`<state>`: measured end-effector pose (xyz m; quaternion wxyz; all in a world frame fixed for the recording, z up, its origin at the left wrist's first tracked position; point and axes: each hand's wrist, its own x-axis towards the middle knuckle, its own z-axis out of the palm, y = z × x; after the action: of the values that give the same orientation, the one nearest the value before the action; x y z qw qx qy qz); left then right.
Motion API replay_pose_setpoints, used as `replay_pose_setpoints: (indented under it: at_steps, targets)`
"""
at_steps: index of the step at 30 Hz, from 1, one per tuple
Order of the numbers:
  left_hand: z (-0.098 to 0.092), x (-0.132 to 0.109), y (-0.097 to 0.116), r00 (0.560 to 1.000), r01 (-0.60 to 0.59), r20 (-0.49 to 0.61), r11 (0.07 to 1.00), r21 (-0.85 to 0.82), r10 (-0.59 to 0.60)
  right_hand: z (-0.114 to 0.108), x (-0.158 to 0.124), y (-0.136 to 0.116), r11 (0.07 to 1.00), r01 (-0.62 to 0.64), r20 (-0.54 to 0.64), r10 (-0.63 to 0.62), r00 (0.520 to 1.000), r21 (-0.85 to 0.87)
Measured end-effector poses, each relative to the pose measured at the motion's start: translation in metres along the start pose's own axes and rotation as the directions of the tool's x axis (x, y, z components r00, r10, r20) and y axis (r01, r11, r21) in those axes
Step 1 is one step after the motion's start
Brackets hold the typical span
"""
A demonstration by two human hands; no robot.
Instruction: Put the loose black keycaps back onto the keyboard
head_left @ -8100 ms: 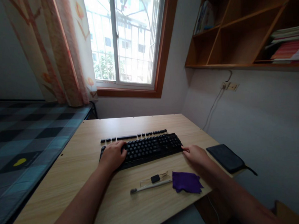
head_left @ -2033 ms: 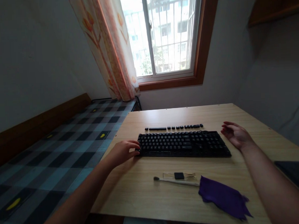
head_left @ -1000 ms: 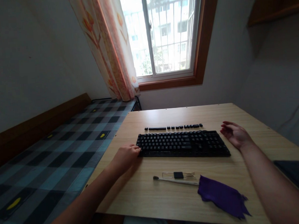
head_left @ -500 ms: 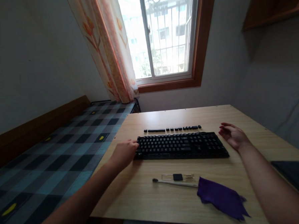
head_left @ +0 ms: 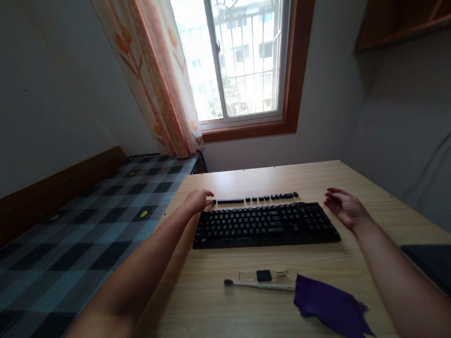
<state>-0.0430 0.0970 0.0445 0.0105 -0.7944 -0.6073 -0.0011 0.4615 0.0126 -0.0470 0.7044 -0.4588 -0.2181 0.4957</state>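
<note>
A black keyboard (head_left: 264, 227) lies flat on the table, with bare patches along its bottom row and before the number pad. Behind it runs a row of loose black keycaps (head_left: 272, 197), among them a long space bar (head_left: 230, 201). My left hand (head_left: 197, 200) is at the row's left end, fingers apart, beside a small keycap (head_left: 214, 202); contact is hard to make out. Right of the keyboard, my right hand (head_left: 346, 208) rests with loosely curled fingers, holding nothing. In front lie a toothbrush (head_left: 260, 286), a wire keycap puller (head_left: 264, 275) and a purple cloth (head_left: 329, 305).
The wooden table (head_left: 187, 302) has a bed with a checked cover (head_left: 137, 214) to its left. A dark flat object (head_left: 438, 269) sits at the right edge. Beyond the table are a window (head_left: 246, 62) and a flowered curtain (head_left: 160, 81).
My left hand has gone from the keyboard's left edge to the left end of the keycap row, its fingers opening out. My right hand has stayed nearly still. The view has shifted slightly.
</note>
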Motion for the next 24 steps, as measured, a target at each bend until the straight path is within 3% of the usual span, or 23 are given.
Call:
replay_pose_setpoints:
  at_steps: [9,13,16,19,21,24]
  targets:
    - [0.006,0.001,0.005,1.0,0.017,0.013,1.0,0.017,-0.018,0.002,-0.002,-0.002,1.0,-0.02,-0.011,0.02,1.0,0.01]
    - [-0.005,-0.011,0.003,0.999,0.034,-0.042,0.999,-0.016,-0.035,0.002,-0.002,-0.001,1.0,-0.01,-0.008,0.01,1.0,0.012]
    - [-0.021,-0.04,-0.001,0.996,0.01,-0.09,0.998,-0.061,-0.015,0.001,-0.002,-0.001,1.0,0.0,0.003,0.0,1.0,0.014]
    - [-0.029,-0.085,0.002,0.991,-0.054,-0.128,0.993,-0.101,0.041,0.001,-0.002,-0.002,1.0,-0.005,0.007,0.005,1.0,0.022]
    - [-0.025,-0.117,0.009,0.974,-0.145,-0.198,0.978,-0.15,0.114,0.001,-0.002,-0.002,1.0,-0.011,0.001,0.01,1.0,0.023]
    - [-0.009,-0.156,0.025,0.961,-0.181,-0.241,0.965,-0.189,0.133,0.001,-0.002,-0.002,1.0,-0.01,-0.008,0.01,1.0,0.016]
